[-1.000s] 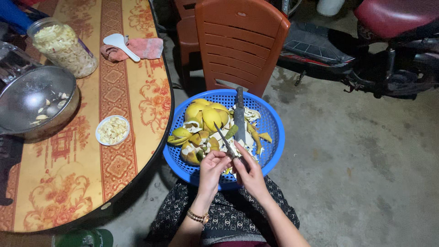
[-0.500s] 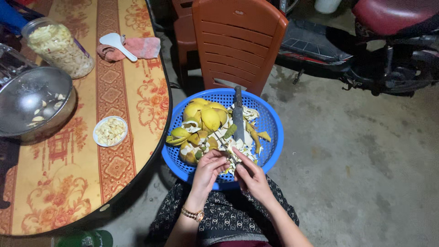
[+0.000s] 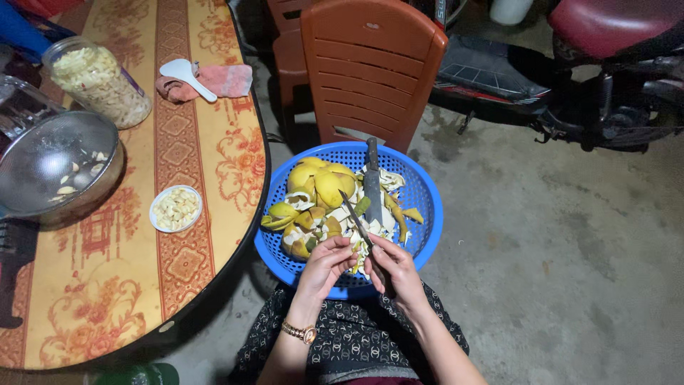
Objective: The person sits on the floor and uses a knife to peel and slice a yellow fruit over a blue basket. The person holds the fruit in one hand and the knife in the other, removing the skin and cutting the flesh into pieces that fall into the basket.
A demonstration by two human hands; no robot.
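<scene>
Since the earlier frame both hands have stayed low over the near rim of the blue basket [image 3: 427, 214], the left one shifting slightly toward the paring knife. That basket is round, perforated plastic, resting on the person's patterned lap, heaped with curled yellow fruit peel [image 3: 320, 189] and pale pith scraps. The right hand [image 3: 399, 271] has its grip closed around the handle of a thin paring knife [image 3: 356, 221], blade slanting up and left over the peels. The left hand [image 3: 329, 260], with a gold watch at the wrist, pinches a small pale fruit piece [image 3: 353, 246] at the fingertips, just beside the blade; how tightly it holds cannot be told. A larger dark-handled knife [image 3: 372, 182] lies flat on the heap, pointing away from the person.

To the left, the round worktop [image 3: 178, 285] with a glossy orange floral cloth nearly meets the basket's rim. On it sit a small white dish of pale pieces [image 3: 175, 209], a metal bowl [image 3: 53, 167], a clear jar [image 3: 96, 78] and a white spoon on a pink cloth [image 3: 189, 75]. An orange plastic chair [image 3: 370, 64] stands just behind the basket; bare concrete floor [image 3: 556, 271] opens to the right.
</scene>
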